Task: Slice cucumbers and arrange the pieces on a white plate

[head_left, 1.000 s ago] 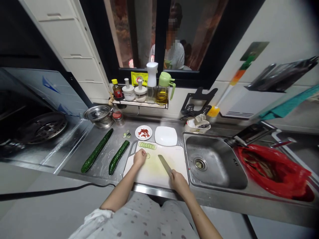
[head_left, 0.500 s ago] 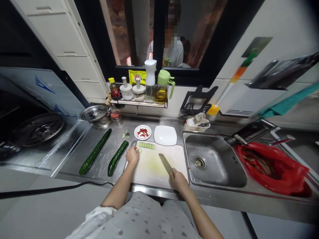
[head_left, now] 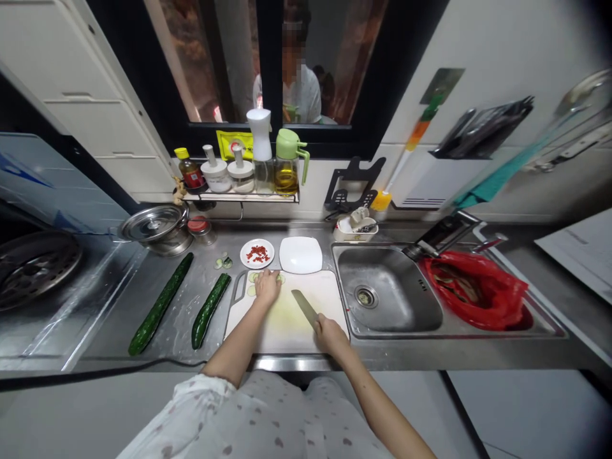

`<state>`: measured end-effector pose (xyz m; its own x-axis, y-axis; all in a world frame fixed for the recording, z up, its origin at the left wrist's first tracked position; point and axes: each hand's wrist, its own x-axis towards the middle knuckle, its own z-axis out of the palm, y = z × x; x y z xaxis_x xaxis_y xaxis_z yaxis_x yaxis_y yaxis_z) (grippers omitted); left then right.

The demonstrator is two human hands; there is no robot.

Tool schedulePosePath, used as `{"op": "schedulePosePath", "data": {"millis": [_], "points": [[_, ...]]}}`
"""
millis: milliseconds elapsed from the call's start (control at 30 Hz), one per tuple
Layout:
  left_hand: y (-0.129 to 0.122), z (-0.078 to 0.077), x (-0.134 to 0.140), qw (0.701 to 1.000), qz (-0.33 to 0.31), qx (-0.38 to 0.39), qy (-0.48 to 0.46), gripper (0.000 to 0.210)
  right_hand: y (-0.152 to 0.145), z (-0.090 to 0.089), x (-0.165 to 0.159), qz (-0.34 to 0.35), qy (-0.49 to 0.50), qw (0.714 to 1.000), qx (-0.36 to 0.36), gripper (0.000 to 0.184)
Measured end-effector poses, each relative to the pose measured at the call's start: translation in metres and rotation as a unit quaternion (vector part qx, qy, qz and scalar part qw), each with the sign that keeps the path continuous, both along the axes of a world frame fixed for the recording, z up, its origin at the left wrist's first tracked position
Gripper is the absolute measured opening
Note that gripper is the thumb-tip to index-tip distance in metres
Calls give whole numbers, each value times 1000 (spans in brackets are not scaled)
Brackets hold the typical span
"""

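My left hand (head_left: 268, 287) lies over a row of thin cucumber slices (head_left: 252, 278) at the upper left of the white cutting board (head_left: 287, 341). Its fingers are slightly spread and cover the middle of the row. One loose slice (head_left: 251, 291) sits just below the row's left end. My right hand (head_left: 331, 335) grips a kitchen knife (head_left: 303, 305) by its handle, with the blade pointing up and left above the board. Two green cucumbers, a longer one (head_left: 161, 303) and a shorter one (head_left: 210, 310), rest on the steel counter left of the board.
Behind the board stand a small plate of chopped red bits (head_left: 243, 258) and a white square plate (head_left: 300, 254). Cucumber end pieces (head_left: 224, 262) lie left of them. A sink (head_left: 396, 319) and red plastic bag (head_left: 502, 296) are right; a lidded pot (head_left: 155, 229) is back left.
My left hand has moved right, from beside the loose slice onto the row. My right hand still holds the knife in much the same pose. The view has shifted to the right.
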<state>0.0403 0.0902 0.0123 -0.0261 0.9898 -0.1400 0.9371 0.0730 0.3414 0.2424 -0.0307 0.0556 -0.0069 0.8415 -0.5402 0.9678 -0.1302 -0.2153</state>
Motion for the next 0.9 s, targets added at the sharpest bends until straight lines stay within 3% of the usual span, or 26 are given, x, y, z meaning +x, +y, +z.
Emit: {"op": "schedulePosePath", "data": {"millis": [667,900], "points": [[9,-7,2,1000,-17,-7,19,32,-2,-7,2,-5,8,1000,19,25],[9,1,5,1000,-3,-13,1,24,-2,-9,2,-6,7,1000,20,26]]}}
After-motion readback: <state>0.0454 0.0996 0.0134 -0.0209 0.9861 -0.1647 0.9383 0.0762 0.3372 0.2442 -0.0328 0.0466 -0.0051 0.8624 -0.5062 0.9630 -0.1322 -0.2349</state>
